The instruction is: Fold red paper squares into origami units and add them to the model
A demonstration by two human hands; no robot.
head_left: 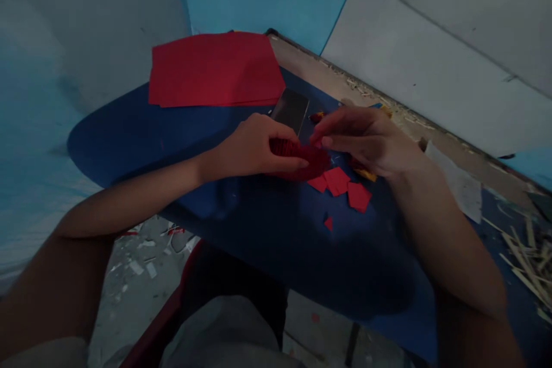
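My left hand [263, 146] is closed round a dark red ridged piece [314, 161], whose exact kind I cannot make out. Close to its right end, my right hand [360, 135] pinches a small red paper piece [318, 142] between thumb and fingers. Below both hands, several small cut red paper pieces [337, 180] lie on the blue table [259, 230]. A smaller red scrap [328, 223] rests apart from them, nearer to me. Just behind my left hand is a dark phone [291, 109], partly covered by it.
Large red paper sheets [215, 69] are stacked at the back left of the table. Thin pale sticks [528, 259] and a whitish sheet [459, 181] lie at the right. A yellow and dark item [366, 172] is partly hidden under my right hand. Scraps litter the floor [142, 264].
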